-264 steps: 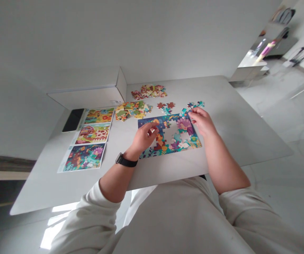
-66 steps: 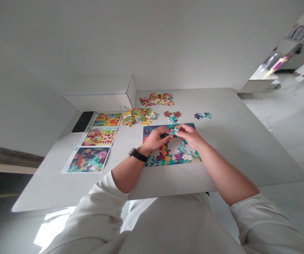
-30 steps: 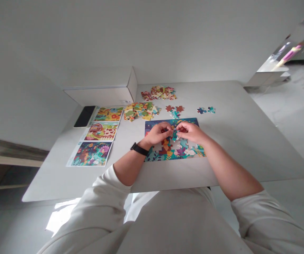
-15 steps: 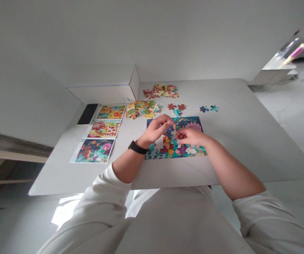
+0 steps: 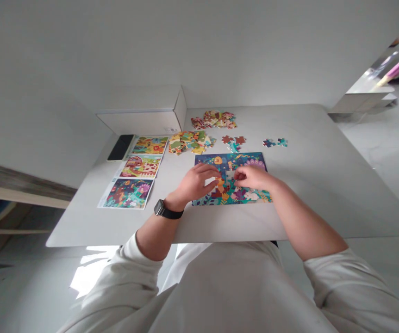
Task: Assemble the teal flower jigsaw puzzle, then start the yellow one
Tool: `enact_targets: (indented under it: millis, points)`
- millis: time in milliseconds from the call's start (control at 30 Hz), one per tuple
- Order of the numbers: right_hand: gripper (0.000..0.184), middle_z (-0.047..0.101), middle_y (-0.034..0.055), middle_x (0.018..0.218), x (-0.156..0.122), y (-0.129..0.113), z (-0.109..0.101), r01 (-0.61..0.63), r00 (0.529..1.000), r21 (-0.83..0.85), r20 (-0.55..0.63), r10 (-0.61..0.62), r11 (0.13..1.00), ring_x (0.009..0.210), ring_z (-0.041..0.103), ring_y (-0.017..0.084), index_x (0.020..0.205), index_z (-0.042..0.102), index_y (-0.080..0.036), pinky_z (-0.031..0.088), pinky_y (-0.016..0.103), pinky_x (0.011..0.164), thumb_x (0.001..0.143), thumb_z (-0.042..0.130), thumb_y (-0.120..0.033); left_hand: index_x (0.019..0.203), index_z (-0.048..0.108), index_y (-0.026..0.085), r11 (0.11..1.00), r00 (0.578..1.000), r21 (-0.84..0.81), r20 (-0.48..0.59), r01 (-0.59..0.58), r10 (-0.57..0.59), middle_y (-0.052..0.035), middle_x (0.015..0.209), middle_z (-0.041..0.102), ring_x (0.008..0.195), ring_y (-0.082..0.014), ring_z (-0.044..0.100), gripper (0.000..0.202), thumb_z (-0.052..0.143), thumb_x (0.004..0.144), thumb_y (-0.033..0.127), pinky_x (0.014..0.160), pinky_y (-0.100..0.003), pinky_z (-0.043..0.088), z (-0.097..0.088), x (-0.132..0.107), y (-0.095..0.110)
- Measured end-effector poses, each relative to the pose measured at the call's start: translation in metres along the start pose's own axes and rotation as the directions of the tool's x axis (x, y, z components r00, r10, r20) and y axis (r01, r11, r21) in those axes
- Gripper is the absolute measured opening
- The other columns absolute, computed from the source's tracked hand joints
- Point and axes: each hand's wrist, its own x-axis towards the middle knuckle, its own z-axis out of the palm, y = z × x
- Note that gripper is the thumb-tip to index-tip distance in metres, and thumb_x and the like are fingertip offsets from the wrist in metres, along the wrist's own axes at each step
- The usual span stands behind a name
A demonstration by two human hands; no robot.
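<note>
From the head camera, a jigsaw puzzle (image 5: 230,160) lies flat on a white table (image 5: 307,194), right in front of the person. It has a hole in the middle where pieces are missing. The left hand (image 5: 196,181) sits on the puzzle's left part with its fingers bent and a bit spread. I cannot tell if it holds a piece. A black watch (image 5: 166,210) is on that wrist. The right hand (image 5: 253,177) is on the puzzle's right part, by the hole. Its fingertips (image 5: 237,175) are pinched close together, but I cannot tell if a piece is between them. Past the puzzle lie small groups of puzzle pieces (image 5: 232,143) and two bigger piles of puzzle pieces (image 5: 187,142). Three picture cards (image 5: 140,166) lie to the left, beside a black phone (image 5: 121,147).
</note>
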Motion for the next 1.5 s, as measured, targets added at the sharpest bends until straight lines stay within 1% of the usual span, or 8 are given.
enact_targets:
  millis: [133,233,333,467,733,1067,1233,1500]
  points:
    - [0.021,0.076,-0.0017,0.076,-0.001,0.001,0.002,0.002,0.999,-0.074,-0.033,-0.004,0.997,0.069,0.068,0.019,0.087,0.077,-0.027,0.043,0.03,0.063,0.075,0.092,-0.035,0.121,0.083,0.029,0.998,0.995,0.024,0.082,-0.061,0.059,-0.0098,0.131,0.079,0.122,-0.0299,0.071,0.023,0.068,0.104,0.031,0.112,-0.05,0.054,0.018,-0.001,-0.005]
    - [0.018,0.078,-0.0003,0.078,-0.002,-0.001,0.005,-0.006,0.998,-0.153,-0.056,-0.003,0.988,0.071,0.069,0.02,0.088,0.077,-0.028,0.043,0.031,0.064,0.076,0.09,-0.03,0.123,0.083,0.03,0.99,0.978,-0.005,0.157,-0.141,0.14,-0.0094,0.136,0.078,0.125,-0.0306,0.071,0.025,0.069,0.103,0.03,0.121,-0.054,0.049,0.024,-0.001,-0.001]
    - [0.016,0.078,0.0004,0.078,-0.003,-0.004,0.007,-0.004,0.997,-0.195,-0.074,-0.01,0.981,0.072,0.07,0.022,0.089,0.077,-0.028,0.042,0.032,0.066,0.078,0.089,-0.027,0.124,0.084,0.031,0.986,0.966,-0.007,0.202,-0.166,0.164,-0.01,0.141,0.076,0.13,-0.0331,0.069,0.026,0.074,0.1,0.033,0.124,-0.057,0.047,0.027,-0.002,0.002]
    - [0.014,0.079,0.0005,0.077,-0.005,-0.008,0.007,-0.006,0.998,-0.236,-0.063,-0.009,0.972,0.075,0.071,0.023,0.091,0.078,-0.028,0.043,0.032,0.067,0.081,0.087,-0.026,0.123,0.086,0.033,0.987,0.962,-0.005,0.221,-0.161,0.159,-0.0088,0.146,0.075,0.133,-0.0343,0.069,0.026,0.076,0.098,0.034,0.125,-0.059,0.047,0.029,-0.003,0.001]
    - [0.012,0.078,0.001,0.077,-0.006,-0.014,0.009,-0.012,0.997,-0.294,-0.073,-0.01,0.956,0.073,0.069,0.022,0.091,0.078,-0.028,0.04,0.033,0.066,0.083,0.086,-0.026,0.124,0.086,0.032,0.982,0.953,0.034,0.248,-0.186,0.172,-0.0093,0.144,0.076,0.131,-0.0339,0.07,0.027,0.074,0.1,0.034,0.127,-0.059,0.045,0.031,-0.005,-0.005]
    - [0.011,0.078,0.0001,0.077,-0.008,-0.013,-0.004,-0.032,0.987,-0.206,-0.161,-0.001,0.978,0.072,0.069,0.021,0.083,0.075,-0.027,0.043,0.033,0.072,0.088,0.082,-0.021,0.121,0.086,0.032,0.988,0.953,-0.003,0.261,-0.156,0.151,-0.0083,0.139,0.079,0.129,-0.0328,0.072,0.025,0.073,0.101,0.036,0.124,-0.056,0.047,0.031,-0.004,-0.003]
    - [0.012,0.078,-0.0003,0.077,-0.007,-0.013,-0.001,-0.036,0.996,-0.232,-0.092,0.015,0.972,0.073,0.069,0.021,0.081,0.078,-0.028,0.042,0.032,0.07,0.08,0.089,-0.022,0.122,0.085,0.03,0.988,0.953,0.002,0.266,-0.152,0.146,-0.0094,0.139,0.079,0.129,-0.0325,0.071,0.025,0.073,0.101,0.036,0.125,-0.056,0.046,0.032,-0.004,-0.002]
    - [0.007,0.081,-0.0002,0.087,-0.007,-0.018,0.001,-0.025,1.0,-0.399,-0.02,0.018,0.917,0.077,0.07,0.017,0.095,0.08,-0.025,0.041,0.027,0.067,0.088,0.082,-0.022,0.125,0.083,0.027,0.98,0.949,0.099,0.284,-0.171,0.137,-0.0093,0.139,0.077,0.13,-0.0314,0.069,0.028,0.069,0.103,0.035,0.126,-0.056,0.045,0.035,-0.005,0.001]
